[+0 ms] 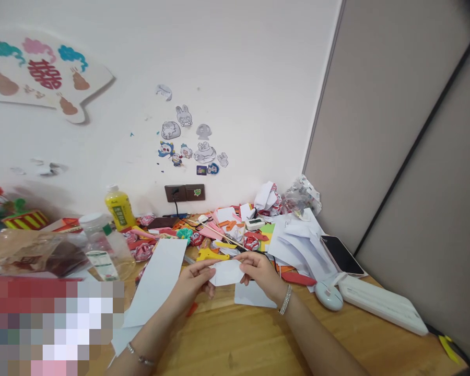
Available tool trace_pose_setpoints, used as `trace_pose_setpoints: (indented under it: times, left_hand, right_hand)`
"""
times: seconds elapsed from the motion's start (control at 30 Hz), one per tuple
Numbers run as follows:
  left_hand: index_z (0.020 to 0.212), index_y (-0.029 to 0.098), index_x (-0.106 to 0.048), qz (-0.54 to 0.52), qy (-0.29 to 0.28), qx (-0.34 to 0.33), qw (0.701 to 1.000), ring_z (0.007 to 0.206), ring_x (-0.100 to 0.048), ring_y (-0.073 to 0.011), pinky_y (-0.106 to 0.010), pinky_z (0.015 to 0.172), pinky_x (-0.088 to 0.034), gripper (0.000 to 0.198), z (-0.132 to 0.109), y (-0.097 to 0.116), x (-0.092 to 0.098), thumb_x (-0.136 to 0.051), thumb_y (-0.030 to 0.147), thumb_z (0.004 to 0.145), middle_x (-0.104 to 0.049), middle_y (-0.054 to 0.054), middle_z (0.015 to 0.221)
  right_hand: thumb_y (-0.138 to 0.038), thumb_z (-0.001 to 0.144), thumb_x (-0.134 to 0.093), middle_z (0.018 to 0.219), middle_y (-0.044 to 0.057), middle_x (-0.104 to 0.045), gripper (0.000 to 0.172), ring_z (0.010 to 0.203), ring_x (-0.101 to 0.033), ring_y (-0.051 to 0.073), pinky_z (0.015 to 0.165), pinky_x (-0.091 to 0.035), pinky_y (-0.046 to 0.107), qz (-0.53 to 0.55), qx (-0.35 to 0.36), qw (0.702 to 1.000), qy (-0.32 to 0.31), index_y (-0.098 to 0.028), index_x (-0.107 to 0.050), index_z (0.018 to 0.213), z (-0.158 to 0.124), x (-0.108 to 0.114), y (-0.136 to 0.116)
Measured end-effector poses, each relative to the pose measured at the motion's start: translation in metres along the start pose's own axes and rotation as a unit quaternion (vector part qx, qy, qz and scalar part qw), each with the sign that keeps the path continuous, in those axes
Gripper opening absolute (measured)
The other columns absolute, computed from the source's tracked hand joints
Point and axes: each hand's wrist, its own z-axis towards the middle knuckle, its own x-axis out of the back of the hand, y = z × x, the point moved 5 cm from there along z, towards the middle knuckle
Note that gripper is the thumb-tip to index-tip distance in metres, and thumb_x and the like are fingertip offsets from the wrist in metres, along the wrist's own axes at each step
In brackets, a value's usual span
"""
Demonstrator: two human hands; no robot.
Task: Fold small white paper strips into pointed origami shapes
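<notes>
Between my two hands is a small piece of white paper [227, 273], held up above the wooden table. My left hand [196, 278] pinches its left edge between thumb and fingers. At the right end, my right hand [256, 269] grips it the same way. Under my right wrist lies another white sheet [253, 295]. A long white paper strip [162, 271] rests to the left, partly behind my left forearm. Just beyond the held paper is a yellow tool [209, 254], perhaps a glue gun, its lower part hidden.
Colourful paper scraps [235, 227] are heaped along the wall. On the left stand a yellow-labelled bottle [118, 206] and a clear plastic jar [102, 245]. At right lie stacked papers [297, 245], a phone [342, 255], a pale rounded device [329, 296] and a long white case [382, 303].
</notes>
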Motion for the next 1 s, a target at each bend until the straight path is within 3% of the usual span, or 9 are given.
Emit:
trace_pose_setpoints:
  times: [0.27, 0.43, 0.6, 0.7, 0.83, 1.0]
  left_hand:
    - [0.089, 0.014, -0.062, -0.017, -0.019, -0.008, 1.000, 0.042, -0.056, -0.0099, -0.020, 0.042, -0.043, 0.032, -0.001, 0.000, -0.004, -0.067, 0.036, 0.066, -0.064, 0.000, 0.060]
    - [0.074, 0.015, -0.058, 0.051, -0.001, 0.023, 0.998, 0.040, -0.057, -0.0126, -0.021, 0.042, -0.044, 0.033, 0.000, -0.002, -0.006, -0.062, 0.047, 0.066, -0.059, 0.003, 0.044]
    - [0.070, 0.016, -0.058, 0.098, 0.010, 0.008, 0.995, 0.043, -0.056, -0.0114, -0.021, 0.047, -0.045, 0.035, 0.000, 0.002, -0.007, -0.066, 0.047, 0.059, -0.059, 0.005, 0.047]
    - [0.070, 0.016, -0.058, 0.129, 0.001, -0.012, 0.992, 0.043, -0.056, -0.0115, -0.022, 0.049, -0.045, 0.033, 0.000, 0.002, -0.008, -0.065, 0.047, 0.060, -0.060, 0.004, 0.047]
    - [0.068, 0.016, -0.058, 0.151, 0.007, -0.012, 0.988, 0.042, -0.056, -0.0128, -0.022, 0.047, -0.043, 0.033, 0.002, -0.002, -0.007, -0.065, 0.047, 0.059, -0.059, 0.004, 0.045]
    - [0.065, 0.016, -0.057, 0.165, 0.019, -0.003, 0.986, 0.039, -0.054, -0.0134, -0.023, 0.045, -0.042, 0.035, 0.001, -0.001, -0.007, -0.063, 0.049, 0.059, -0.057, 0.004, 0.040]
  right_hand:
    - [-0.022, 0.071, -0.055, 0.062, -0.002, -0.059, 0.012, 0.046, -0.051, 0.007, 0.045, -0.040, 0.018, 0.009, 0.040, 0.999, 0.025, -0.016, -0.063, 0.079, 0.001, 0.002, 0.000]
    - [-0.024, 0.075, -0.053, 0.070, 0.001, -0.061, 0.015, 0.050, -0.052, 0.008, 0.046, -0.041, 0.019, -0.096, 0.081, 0.992, 0.010, -0.016, -0.065, 0.080, 0.000, 0.002, -0.003]
    - [-0.028, 0.079, -0.050, 0.074, 0.001, -0.061, 0.020, 0.056, -0.053, 0.010, 0.050, -0.041, 0.020, -0.175, 0.092, 0.980, -0.023, -0.017, -0.063, 0.088, -0.004, -0.001, -0.010]
    - [-0.031, 0.079, -0.050, 0.070, 0.001, -0.061, 0.021, 0.057, -0.051, 0.011, 0.053, -0.039, 0.021, -0.252, 0.103, 0.962, -0.029, -0.017, -0.065, 0.082, -0.006, -0.006, -0.015]
    - [-0.027, 0.077, -0.053, 0.068, 0.001, -0.061, 0.016, 0.063, -0.051, 0.013, 0.055, -0.037, 0.022, -0.299, 0.083, 0.950, -0.026, -0.017, -0.066, 0.075, -0.004, -0.009, -0.011]
    - [-0.022, 0.073, -0.055, 0.066, 0.000, -0.060, 0.012, 0.061, -0.051, 0.012, 0.054, -0.037, 0.021, -0.252, 0.053, 0.966, -0.015, -0.016, -0.065, 0.074, -0.002, -0.009, -0.002]
